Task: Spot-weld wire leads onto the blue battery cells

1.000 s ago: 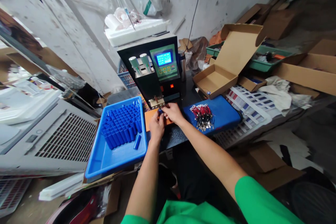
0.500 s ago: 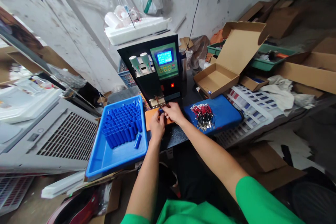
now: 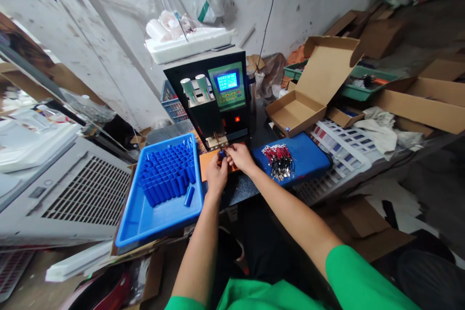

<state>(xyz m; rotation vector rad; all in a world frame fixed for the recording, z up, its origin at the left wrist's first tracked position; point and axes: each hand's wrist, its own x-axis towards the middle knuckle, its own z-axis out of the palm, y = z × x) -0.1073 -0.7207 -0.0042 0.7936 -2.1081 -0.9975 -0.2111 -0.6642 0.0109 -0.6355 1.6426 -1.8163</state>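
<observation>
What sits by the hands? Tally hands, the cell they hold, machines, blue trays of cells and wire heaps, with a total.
Hands: 2 (left hand, right hand)
Held blue cell: 1
Machine: 1
Blue tray of cells: 1
Wire heap: 1
Total: 6

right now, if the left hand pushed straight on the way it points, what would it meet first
The small blue cell that the left hand and right hand pinch together; just beyond it, the welder's electrode tips. Depth between them is hard to judge.
</observation>
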